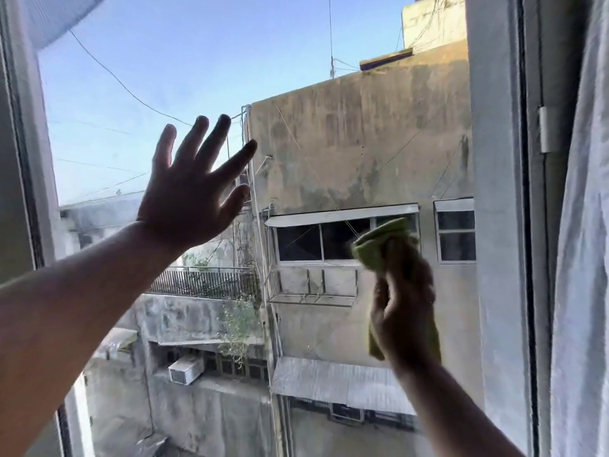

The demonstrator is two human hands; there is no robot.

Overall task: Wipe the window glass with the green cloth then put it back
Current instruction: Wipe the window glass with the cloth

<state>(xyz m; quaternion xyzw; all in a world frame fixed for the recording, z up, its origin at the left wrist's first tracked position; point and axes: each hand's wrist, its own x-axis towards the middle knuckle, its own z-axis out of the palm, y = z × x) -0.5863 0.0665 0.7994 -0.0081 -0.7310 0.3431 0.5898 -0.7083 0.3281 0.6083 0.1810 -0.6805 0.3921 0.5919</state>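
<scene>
Right hand (403, 305) – grip closed around bunched green cloth (379, 247), wad sticking up toward the window glass (329, 143), lower right of pane. Left hand (194, 189) splayed, empty – upper left. Unwiped glass lies up-left of cloth.

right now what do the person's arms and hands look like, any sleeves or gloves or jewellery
Both forearms are bare, with no sleeve in view. The left hand and right hand wear no gloves, and no rings, watch or bracelet show. Backlit by the window glass, they look dark, so fine detail is hard to tell.
</scene>
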